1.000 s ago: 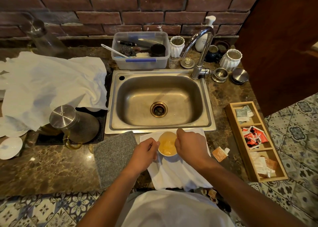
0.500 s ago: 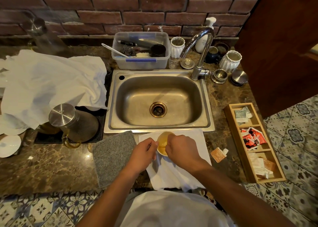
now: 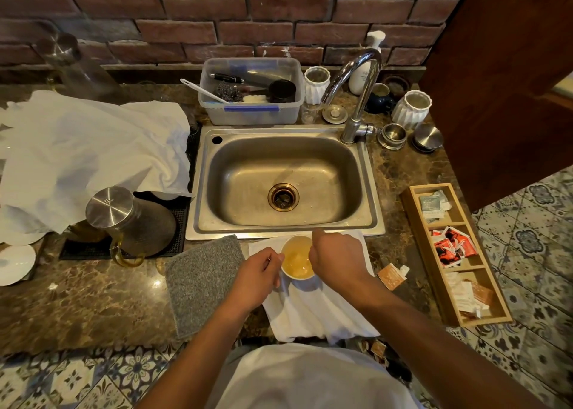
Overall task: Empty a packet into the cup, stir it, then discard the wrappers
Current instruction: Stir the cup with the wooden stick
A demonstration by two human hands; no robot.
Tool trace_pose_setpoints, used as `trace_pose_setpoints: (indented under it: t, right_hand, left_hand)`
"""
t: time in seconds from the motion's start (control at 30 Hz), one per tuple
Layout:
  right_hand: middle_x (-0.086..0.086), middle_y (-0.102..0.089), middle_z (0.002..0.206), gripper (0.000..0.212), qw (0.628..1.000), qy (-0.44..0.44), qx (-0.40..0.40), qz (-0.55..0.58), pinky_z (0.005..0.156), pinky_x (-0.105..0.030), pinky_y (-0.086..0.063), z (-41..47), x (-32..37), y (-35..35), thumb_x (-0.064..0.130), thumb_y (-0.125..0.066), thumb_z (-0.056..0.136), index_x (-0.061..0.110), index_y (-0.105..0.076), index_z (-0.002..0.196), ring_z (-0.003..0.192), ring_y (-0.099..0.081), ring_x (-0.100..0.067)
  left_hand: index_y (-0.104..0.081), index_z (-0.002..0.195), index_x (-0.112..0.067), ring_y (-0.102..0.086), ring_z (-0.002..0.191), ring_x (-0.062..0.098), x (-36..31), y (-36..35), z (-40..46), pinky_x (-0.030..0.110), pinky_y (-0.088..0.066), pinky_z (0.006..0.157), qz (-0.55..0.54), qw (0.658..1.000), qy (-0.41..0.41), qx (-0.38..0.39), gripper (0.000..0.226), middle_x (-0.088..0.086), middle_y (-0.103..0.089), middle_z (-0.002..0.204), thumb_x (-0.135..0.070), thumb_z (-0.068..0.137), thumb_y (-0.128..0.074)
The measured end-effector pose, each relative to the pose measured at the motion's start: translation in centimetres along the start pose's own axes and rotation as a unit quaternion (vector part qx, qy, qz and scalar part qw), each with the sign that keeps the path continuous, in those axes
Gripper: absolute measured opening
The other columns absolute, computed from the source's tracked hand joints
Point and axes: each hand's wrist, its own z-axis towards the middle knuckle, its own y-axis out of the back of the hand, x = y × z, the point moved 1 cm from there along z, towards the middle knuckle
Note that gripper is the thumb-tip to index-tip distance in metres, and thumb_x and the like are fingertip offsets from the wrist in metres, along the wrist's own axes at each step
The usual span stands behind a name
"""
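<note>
Right hand [image 3: 336, 255]: fingers closed over the cup's right rim, as if pinching a stirrer; the stirrer itself cannot be made out.
Left hand [image 3: 259, 273]: curled against the cup's left side, steadying it.
Cup [image 3: 297, 261]: one, small, pale, holding amber liquid; stands on a white cloth [image 3: 313, 312] at the table [image 3: 77, 300] edge, just in front of the sink [image 3: 283, 180].
Cup handling: judged light but rigid and breakable, liable to slop; best held by the wall, below the rim.
Wrapper [image 3: 392, 275]: one torn orange packet, on the table right of the cloth; judged featherlight and limp, to be pinched at an edge.
Organizer [image 3: 415, 222]: one wooden tray, three compartments of spare packets, exact count unclear.
Grey mat [image 3: 201, 281]: one, left of the cloth.
</note>
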Motion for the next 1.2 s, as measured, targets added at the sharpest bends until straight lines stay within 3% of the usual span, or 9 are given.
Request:
trace_pose_setpoints:
  t: [0.2,0.33,0.57,0.7,0.83,1.03,1.2]
  right_hand:
    - [-0.005,-0.076,0.100,0.029,0.999,0.015,-0.030,0.033,0.069,-0.030,-0.045,0.1,0.6,-0.3,0.041,-0.057,0.098,0.018,-0.062,0.116,0.086,-0.071,-0.028]
    - [-0.003,-0.074,0.108,0.036,0.997,0.013,0.037,0.062,0.080,-0.032,-0.051,-0.7,0.9,-1.0,0.044,-0.067,0.092,0.019,-0.067,0.119,0.095,-0.070,-0.025]
    - [-0.006,-0.075,0.103,0.032,0.995,0.005,0.085,0.060,0.075,-0.030,-0.049,-1.1,0.0,0.3,0.041,-0.070,0.089,0.018,-0.073,0.111,0.089,-0.070,-0.025]
    - [-0.007,-0.075,0.102,0.027,0.998,0.035,0.057,-0.009,0.073,-0.032,-0.051,-1.0,-0.8,1.2,0.035,-0.060,0.095,0.018,-0.069,0.115,0.089,-0.070,-0.027]
    - [-0.008,-0.075,0.100,0.023,0.996,0.061,0.030,-0.054,0.067,-0.030,-0.043,-0.5,-0.5,1.6,0.030,-0.057,0.096,0.018,-0.066,0.113,0.086,-0.070,-0.028]
    - [-0.007,-0.075,0.096,0.024,0.999,0.046,-0.005,-0.022,0.068,-0.032,-0.054,0.9,-0.1,1.7,0.032,-0.053,0.101,0.015,-0.063,0.115,0.080,-0.070,-0.027]
    - [-0.007,-0.075,0.105,0.032,0.998,0.066,0.000,0.009,0.068,-0.029,-0.037,0.0,0.8,0.6,0.041,-0.058,0.098,0.017,-0.061,0.119,0.090,-0.070,-0.030]
  left_hand:
    - [-0.059,0.077,-0.012,-0.056,0.049,0.007,0.3,-0.1,-0.1,0.029,-0.049,0.058,-0.007,1.000,-0.003,-0.002,0.038,0.001,-0.064,0.060,-0.034,0.106,-0.052]
    - [-0.059,0.076,-0.015,-0.056,0.049,0.006,0.4,-0.1,-0.1,0.030,-0.049,0.059,-0.006,1.000,-0.002,-0.002,0.036,0.000,-0.064,0.059,-0.035,0.106,-0.051]
    - [-0.060,0.079,-0.010,-0.057,0.051,0.008,0.3,0.0,0.1,0.028,-0.049,0.059,-0.007,1.000,0.001,0.003,0.036,0.003,-0.065,0.062,-0.032,0.106,-0.051]
    - [-0.059,0.078,-0.010,-0.058,0.053,0.012,0.4,0.0,0.2,0.032,-0.050,0.060,-0.007,1.000,0.002,0.004,0.037,0.002,-0.065,0.061,-0.032,0.106,-0.051]
    - [-0.059,0.077,-0.014,-0.058,0.052,0.010,0.5,0.0,0.2,0.031,-0.050,0.059,-0.007,1.000,0.002,0.006,0.036,-0.001,-0.064,0.059,-0.034,0.106,-0.052]
    - [-0.061,0.080,-0.012,-0.058,0.052,0.008,0.4,0.1,0.2,0.027,-0.049,0.057,-0.002,1.000,0.011,0.010,0.038,0.000,-0.065,0.061,-0.038,0.106,-0.051]
    - [-0.060,0.079,-0.009,-0.056,0.050,0.010,0.3,0.0,0.2,0.028,-0.048,0.057,-0.024,1.000,0.014,0.009,0.037,0.002,-0.065,0.061,-0.034,0.106,-0.052]
